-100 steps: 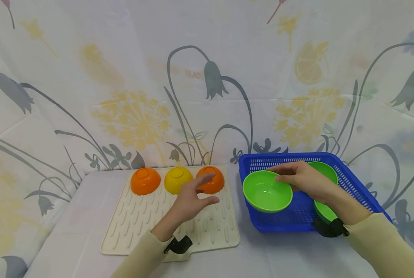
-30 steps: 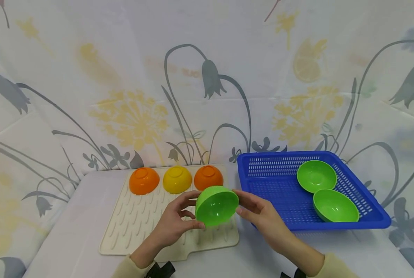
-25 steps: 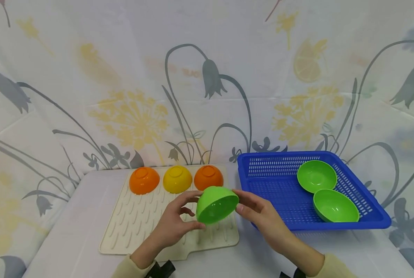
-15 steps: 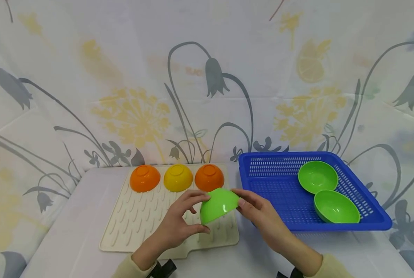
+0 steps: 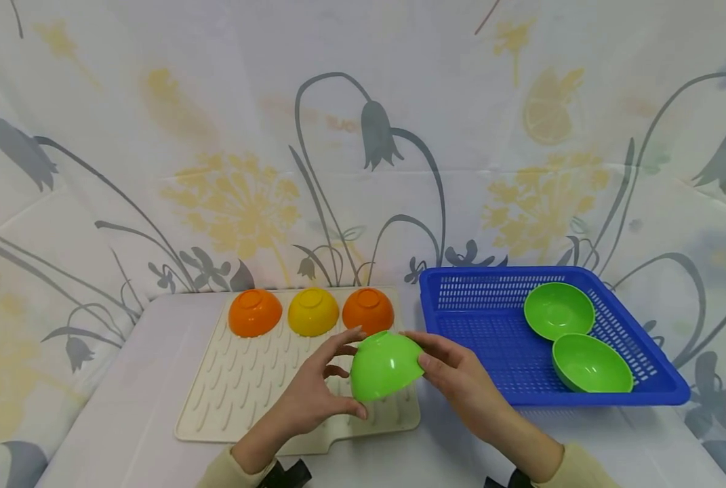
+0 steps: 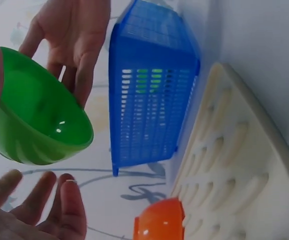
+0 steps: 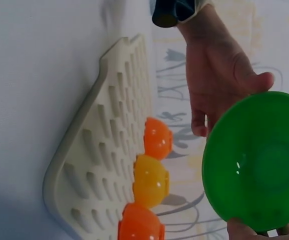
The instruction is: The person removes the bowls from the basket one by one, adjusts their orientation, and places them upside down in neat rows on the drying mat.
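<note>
A green bowl [image 5: 386,366] hangs over the right part of a cream drying mat [image 5: 234,386], its mouth turned down and toward me. My right hand [image 5: 463,379] pinches it by the right side, thumb on the outer wall near the rim. On the other side my left hand [image 5: 308,393] curves loosely around it; in the left wrist view its fingertips [image 6: 69,200] stand apart from the green wall, while the thumb lies at the rim. An orange bowl [image 5: 255,313], a yellow bowl [image 5: 313,312] and another orange bowl [image 5: 368,310] sit upside down along the mat's back edge.
To the right stands a blue perforated basket [image 5: 478,352]. Inside it lie two green bowls, one toward the back [image 5: 559,310] and one toward the front [image 5: 591,362], both mouth up. A patterned cloth [image 5: 363,169] hangs behind the table.
My right hand has brought the green bowl from over the basket to the mat. Between both hands the bowl has turned from mouth up to mouth down. My left fingers have just loosened from it.
</note>
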`<state>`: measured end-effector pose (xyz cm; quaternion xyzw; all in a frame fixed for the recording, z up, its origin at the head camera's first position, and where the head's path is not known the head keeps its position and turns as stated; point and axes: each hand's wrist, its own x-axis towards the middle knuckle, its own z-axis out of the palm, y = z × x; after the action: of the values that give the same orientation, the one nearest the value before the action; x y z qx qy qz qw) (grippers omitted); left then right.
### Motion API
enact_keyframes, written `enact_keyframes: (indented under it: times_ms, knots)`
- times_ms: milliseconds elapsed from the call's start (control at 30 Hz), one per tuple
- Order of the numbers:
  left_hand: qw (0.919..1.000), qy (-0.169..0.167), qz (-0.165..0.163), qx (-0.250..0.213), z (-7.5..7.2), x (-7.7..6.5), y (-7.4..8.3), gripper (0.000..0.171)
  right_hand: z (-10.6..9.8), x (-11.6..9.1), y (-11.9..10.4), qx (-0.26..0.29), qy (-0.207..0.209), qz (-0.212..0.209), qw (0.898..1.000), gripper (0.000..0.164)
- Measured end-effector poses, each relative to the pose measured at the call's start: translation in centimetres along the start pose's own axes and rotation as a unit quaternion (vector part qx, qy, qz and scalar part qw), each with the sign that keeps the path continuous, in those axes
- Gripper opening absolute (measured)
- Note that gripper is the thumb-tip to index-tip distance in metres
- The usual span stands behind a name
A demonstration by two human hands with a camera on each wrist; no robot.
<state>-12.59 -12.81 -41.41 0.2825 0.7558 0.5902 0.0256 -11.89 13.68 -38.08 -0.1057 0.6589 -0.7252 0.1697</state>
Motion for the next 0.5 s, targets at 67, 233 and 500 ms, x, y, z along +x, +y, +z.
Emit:
enact_keyframes:
  times_ms: [67, 233, 500]
  knots:
    - [0.9992, -0.014, -0.017, -0.032, -0.02, 0.05, -0.03, 0.098, -0.06, 0.06, 0.05, 0.008, -0.006, -0.006, 1.0, 0.051]
    - [0.9933, -0.05, -0.046, -0.094, -0.15, 0.22, 0.17, 0.099, -0.23, 0.18, 0.17, 0.016, -0.02, -0.019, 0.999, 0.05]
    - [0.99, -0.063, -0.052, -0.115, -0.51, 0.27, 0.41, 0.096, -0.19, 0.39, 0.28, 0.004, -0.017, -0.021, 1.0, 0.05]
